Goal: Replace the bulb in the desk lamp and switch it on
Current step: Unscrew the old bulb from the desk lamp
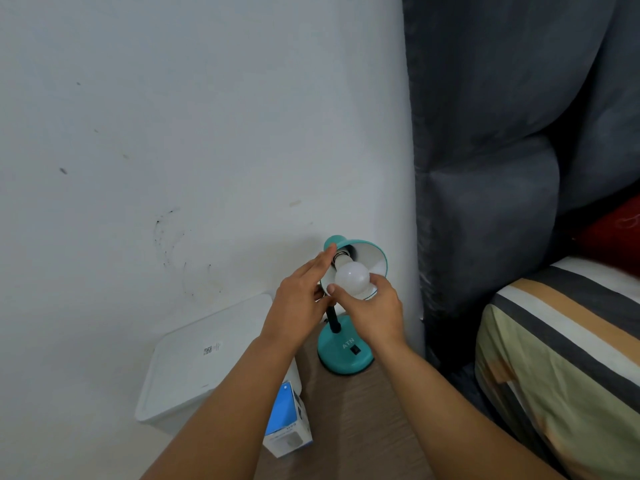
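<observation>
A teal desk lamp stands on a wooden table by the wall, its round base (346,351) carrying a black switch (354,349). Its shade (375,259) is tipped up towards me. A white bulb (351,279) sits in the shade with its metal base at the socket. My right hand (370,308) grips the bulb from below, thumb and fingers curled round it. My left hand (301,294) lies along the left side of the shade with straight fingers, steadying it.
A blue and white bulb box (289,424) lies on the table (363,427) under my left forearm. A white plastic bin (204,362) stands left of the table. A grey padded headboard (485,202) and a striped mattress (561,358) fill the right side.
</observation>
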